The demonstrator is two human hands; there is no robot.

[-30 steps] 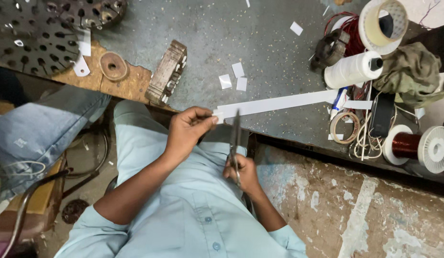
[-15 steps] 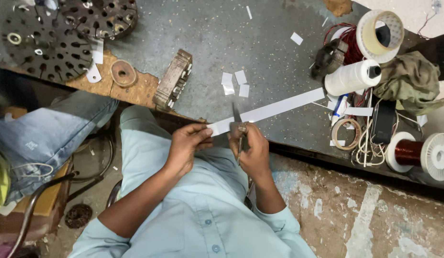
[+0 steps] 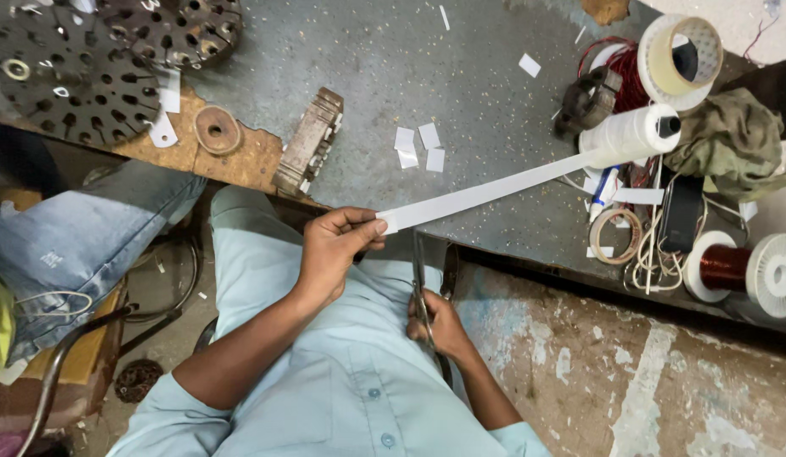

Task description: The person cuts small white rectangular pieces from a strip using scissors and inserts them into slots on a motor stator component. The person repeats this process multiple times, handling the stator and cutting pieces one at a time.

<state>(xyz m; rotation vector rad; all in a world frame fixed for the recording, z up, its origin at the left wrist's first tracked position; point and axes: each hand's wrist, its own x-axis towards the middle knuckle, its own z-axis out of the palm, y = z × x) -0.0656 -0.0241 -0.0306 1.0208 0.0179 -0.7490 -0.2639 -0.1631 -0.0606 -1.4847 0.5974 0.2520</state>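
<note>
My left hand (image 3: pixel 335 250) pinches the free end of a long white paper strip (image 3: pixel 486 194) that runs up and right to a white roll (image 3: pixel 632 134) lying on the grey table (image 3: pixel 461 76). My right hand (image 3: pixel 439 326) is lower, over my lap, gripping the handles of a pair of scissors (image 3: pixel 422 283). The blades point up toward the strip and their tips sit just below it. Three small white cut pieces (image 3: pixel 418 146) lie on the table beyond the strip.
A metal laminated block (image 3: pixel 308 142) and a round washer (image 3: pixel 217 129) rest at the table's near edge. Slotted dark discs (image 3: pixel 67 72) lie far left. Copper wire spools (image 3: pixel 744 269), a tape roll (image 3: pixel 676 46) and a green cloth (image 3: pixel 731 140) crowd the right. Another person's jeans-clad leg (image 3: pixel 80 245) is at left.
My right hand with the scissors has dropped down from the strip toward my lap. My left hand still holds the strip's end, pulled a little lower and nearer.
</note>
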